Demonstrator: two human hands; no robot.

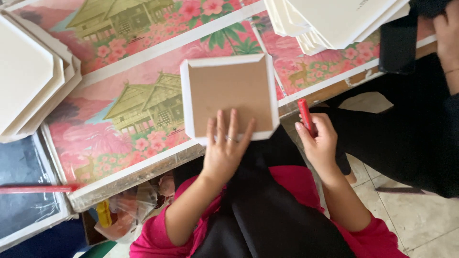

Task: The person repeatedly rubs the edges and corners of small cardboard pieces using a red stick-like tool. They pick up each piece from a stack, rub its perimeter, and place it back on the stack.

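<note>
I see my left hand [224, 152] lying flat, fingers spread, on the square brown cardboard panel with folded white paper borders [231, 98]; it grips nothing, only presses down on the panel's near edge. The panel lies on the table covered with pink printed paper showing houses and flowers [138, 110], its near corner jutting slightly past the table edge toward my lap. My right hand [319, 143] is curled closed around a red stick-shaped tool [304, 114], which points up and away from me, its long axis roughly parallel to the panel's right side. The tool sits just beside that right border, apart from it, so the right hand is the nearer one to that edge, while the left covers the bottom edge. A stack of white boards [334, 21] lies beyond, another stack of white pieces [28, 81] at far left. A person in black clothing [416, 119] stands to my right.
</note>
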